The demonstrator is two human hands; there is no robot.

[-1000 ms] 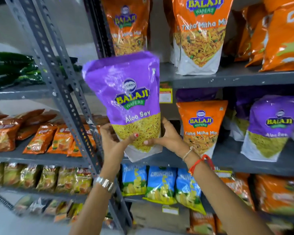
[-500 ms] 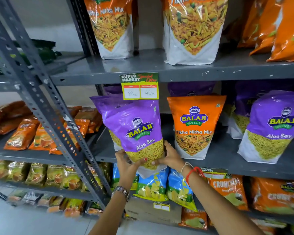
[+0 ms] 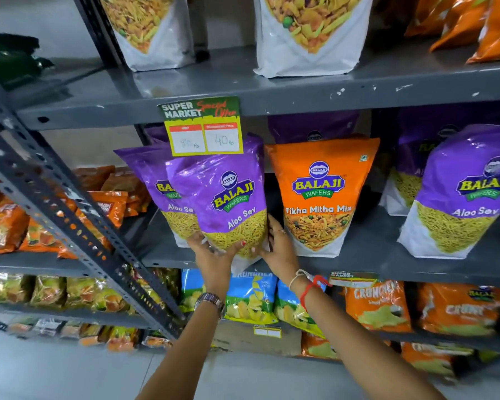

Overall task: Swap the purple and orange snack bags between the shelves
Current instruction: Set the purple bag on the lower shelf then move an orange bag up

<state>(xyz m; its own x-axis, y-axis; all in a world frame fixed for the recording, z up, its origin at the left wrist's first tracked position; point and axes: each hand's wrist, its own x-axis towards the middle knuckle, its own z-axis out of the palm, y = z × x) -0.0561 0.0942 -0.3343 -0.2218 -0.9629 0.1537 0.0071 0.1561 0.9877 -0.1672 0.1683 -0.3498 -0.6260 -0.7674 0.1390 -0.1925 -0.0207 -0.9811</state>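
Note:
A purple Aloo Sev bag (image 3: 228,194) is held upright at the front of the middle shelf (image 3: 367,264), tilted slightly left. My left hand (image 3: 214,255) grips its lower left corner and my right hand (image 3: 277,246) grips its lower right edge. Another purple bag (image 3: 153,183) stands just behind it to the left. An orange Tikha Mitha Mix bag (image 3: 321,194) stands on the same shelf right beside my right hand. Two orange mix bags (image 3: 309,33) stand on the upper shelf (image 3: 243,90), their tops cut off by the frame.
A price tag (image 3: 201,128) hangs from the upper shelf edge above the held bag. More purple bags (image 3: 462,194) stand at the right. A slanted grey rack post (image 3: 55,209) crosses the left. Blue and orange chip bags (image 3: 251,298) fill the lower shelf.
Both hands have lowered the purple bag from in front of the upper shelf down to the middle shelf, next to the orange bag. The view has tilted down.

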